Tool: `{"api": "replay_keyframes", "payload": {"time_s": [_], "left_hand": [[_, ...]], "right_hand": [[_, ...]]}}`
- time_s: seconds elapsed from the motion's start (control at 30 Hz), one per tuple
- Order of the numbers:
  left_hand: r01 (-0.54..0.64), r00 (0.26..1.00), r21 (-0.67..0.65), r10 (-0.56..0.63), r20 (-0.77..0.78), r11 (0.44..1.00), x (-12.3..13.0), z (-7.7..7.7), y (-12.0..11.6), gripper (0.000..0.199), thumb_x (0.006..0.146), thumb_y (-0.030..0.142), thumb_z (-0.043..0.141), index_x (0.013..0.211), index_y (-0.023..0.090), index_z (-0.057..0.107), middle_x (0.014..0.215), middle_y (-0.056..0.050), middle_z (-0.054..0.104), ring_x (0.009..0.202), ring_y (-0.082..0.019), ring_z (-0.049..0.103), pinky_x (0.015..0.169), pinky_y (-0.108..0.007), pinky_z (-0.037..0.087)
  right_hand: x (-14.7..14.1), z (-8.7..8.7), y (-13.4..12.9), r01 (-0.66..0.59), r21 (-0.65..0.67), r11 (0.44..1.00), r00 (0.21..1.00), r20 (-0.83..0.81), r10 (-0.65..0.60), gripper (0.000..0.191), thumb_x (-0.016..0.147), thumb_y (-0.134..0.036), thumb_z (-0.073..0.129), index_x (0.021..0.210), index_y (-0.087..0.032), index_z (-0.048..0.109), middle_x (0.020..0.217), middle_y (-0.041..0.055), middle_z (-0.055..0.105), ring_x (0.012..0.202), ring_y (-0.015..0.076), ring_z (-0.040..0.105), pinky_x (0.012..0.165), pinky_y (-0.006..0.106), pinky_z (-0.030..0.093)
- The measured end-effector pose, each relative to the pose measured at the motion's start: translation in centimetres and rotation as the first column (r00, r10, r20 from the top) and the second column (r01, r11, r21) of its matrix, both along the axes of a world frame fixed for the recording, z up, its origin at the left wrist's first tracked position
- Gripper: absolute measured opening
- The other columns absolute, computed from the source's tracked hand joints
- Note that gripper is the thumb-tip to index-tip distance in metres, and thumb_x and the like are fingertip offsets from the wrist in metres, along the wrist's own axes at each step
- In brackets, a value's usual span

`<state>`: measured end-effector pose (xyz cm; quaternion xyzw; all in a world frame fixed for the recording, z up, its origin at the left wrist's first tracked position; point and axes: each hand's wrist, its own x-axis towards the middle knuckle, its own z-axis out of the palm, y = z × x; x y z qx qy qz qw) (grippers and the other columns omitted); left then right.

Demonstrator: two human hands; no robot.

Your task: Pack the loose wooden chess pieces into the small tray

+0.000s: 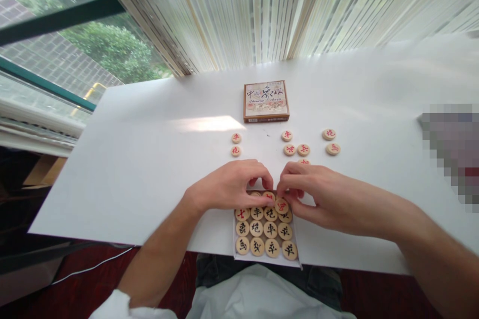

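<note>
A shallow white tray [295,239] at the table's front edge holds rows of round wooden Chinese chess pieces, most with black characters. My left hand [234,184] reaches over its far left part, thumb and fingertips closed around a red-marked chess piece [268,196] in the far row. From the right, my right hand [314,192] pinches another red-marked chess piece [281,205], tilted over a black-marked piece below it. Both hands' fingertips nearly meet at the tray's far side. Part of the far row is hidden under my left hand.
Beyond the hands lie several loose red-marked pieces, among them a pair [235,144] on the left and another pair [331,141] on the right. A Chinese chess box [266,101] stands farther back on the white table [149,174]. Blinds and a window border the table.
</note>
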<state>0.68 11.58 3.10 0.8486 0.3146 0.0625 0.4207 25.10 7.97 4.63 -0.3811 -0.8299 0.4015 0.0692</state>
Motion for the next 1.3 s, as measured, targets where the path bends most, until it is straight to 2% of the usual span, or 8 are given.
{"api": "replay_keyframes", "payload": {"time_s": [0.13, 0.27, 0.53, 0.73, 0.9, 1.3], "left_hand": [[0.007, 1.0, -0.003, -0.007, 0.0, 1.0, 0.01, 0.04, -0.01, 0.018, 0.088, 0.033, 0.077, 0.098, 0.019, 0.072, 0.09, 0.0, 0.07, 0.079, -0.014, 0.059, 0.072, -0.026, 0.045], [0.001, 1.0, 0.01, -0.001, 0.005, 1.0, 0.0, 0.05, -0.03, 0.02, 0.087, 0.034, 0.078, 0.097, 0.019, 0.071, 0.09, -0.001, 0.07, 0.078, -0.014, 0.059, 0.072, -0.026, 0.045], [0.013, 1.0, 0.016, -0.013, -0.006, 1.0, 0.02, 0.21, 0.0, 0.022, 0.085, 0.035, 0.08, 0.096, 0.019, 0.071, 0.087, 0.0, 0.068, 0.078, -0.013, 0.059, 0.072, -0.026, 0.045], [0.009, 1.0, 0.002, -0.009, -0.002, 1.0, -0.07, 0.15, 0.07, 0.02, 0.087, 0.036, 0.078, 0.096, 0.019, 0.071, 0.089, 0.0, 0.07, 0.077, -0.013, 0.059, 0.071, -0.026, 0.045], [0.013, 1.0, -0.001, -0.013, 0.005, 1.0, -0.08, 0.13, 0.13, 0.018, 0.088, 0.035, 0.077, 0.093, 0.019, 0.071, 0.089, 0.0, 0.07, 0.076, -0.013, 0.058, 0.071, -0.026, 0.045], [0.011, 1.0, -0.007, -0.011, -0.003, 1.0, 0.01, 0.22, 0.11, 0.019, 0.089, 0.036, 0.076, 0.093, 0.019, 0.071, 0.088, 0.0, 0.07, 0.076, -0.013, 0.059, 0.07, -0.025, 0.045]], "right_hand": [[-0.36, -0.2, -0.42, 0.018, 0.062, 0.998, 0.997, 0.067, -0.022, 0.014, 0.098, -0.035, 0.062, 0.091, -0.023, 0.061, 0.094, 0.0014, 0.061, 0.077, 0.0173, 0.06, 0.07, 0.032, 0.045], [-0.68, -0.56, -0.54, 0.004, 0.113, 0.994, 0.992, 0.124, -0.018, 0.015, 0.092, -0.03, 0.068, 0.088, -0.022, 0.056, 0.089, 0.0001, 0.059, 0.073, 0.0168, 0.059, 0.065, 0.031, 0.042], [-0.68, -0.56, -0.38, 0.005, 0.144, 0.989, 0.99, 0.135, -0.024, 0.008, 0.092, -0.022, 0.064, 0.089, -0.022, 0.057, 0.088, 0.0005, 0.06, 0.07, 0.0166, 0.059, 0.063, 0.03, 0.04], [-0.81, -0.54, -0.38, 0.004, 0.144, 0.99, 0.992, 0.124, -0.022, 0.012, 0.089, -0.025, 0.068, 0.088, -0.022, 0.056, 0.088, 0.0007, 0.061, 0.07, 0.017, 0.06, 0.062, 0.03, 0.04], [-0.77, -0.54, -0.39, 0.004, 0.145, 0.989, 0.991, 0.132, -0.023, 0.01, 0.09, -0.019, 0.065, 0.088, -0.022, 0.055, 0.086, 0.0004, 0.061, 0.071, 0.0172, 0.06, 0.062, 0.03, 0.04], [-0.74, -0.44, -0.48, -0.008, 0.137, 0.99, 0.991, 0.13, -0.01, 0.012, 0.089, -0.019, 0.063, 0.087, -0.023, 0.052, 0.086, 0.0003, 0.061, 0.072, 0.0175, 0.059, 0.064, 0.03, 0.039]]}}
